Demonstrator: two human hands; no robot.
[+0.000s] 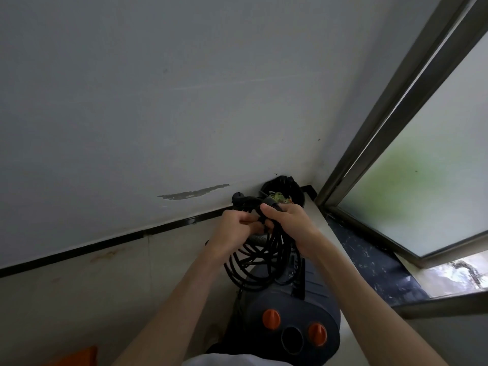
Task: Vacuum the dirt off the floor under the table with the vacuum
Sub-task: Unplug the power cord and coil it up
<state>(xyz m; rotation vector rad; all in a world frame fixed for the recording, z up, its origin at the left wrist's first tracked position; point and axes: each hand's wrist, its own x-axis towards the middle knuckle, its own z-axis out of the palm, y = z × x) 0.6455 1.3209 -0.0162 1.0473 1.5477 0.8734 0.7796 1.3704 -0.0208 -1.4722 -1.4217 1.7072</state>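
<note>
Cord [260, 256] bundle, black, coiled in many loops, held up right above the vacuum [287, 320] body. Vacuum sits on the floor, close to the wall's black skirting strip [111, 243], w/ window frame [375, 133] off to its far side. Dark grey shell, two orange knobs [271, 319] and a round hose port on the near face. Small black bin [284, 191] w/ scraps stands beyond the vacuum, in the corner.

Left hand [232, 232]: fingers curled, pinching strands at the top of the coil. Right hand [289, 224]: fingers wrapped round the same gathered loops, thumb on top. Plug end seems to poke up behind the left hand, blurry tho.

Handling, as a guess: cord is soft, floppy, light, prone to tangle, so keep one hand on the bunch and peel loops off w/ the other; pull by the plug, not mid-strand. Vacuum body looks rigid, bulky, prob heavy-ish; best lifted by its top handle, which is hidden under the coil. Table and dirt not in view, so cleaning itself not yet begun.
</note>
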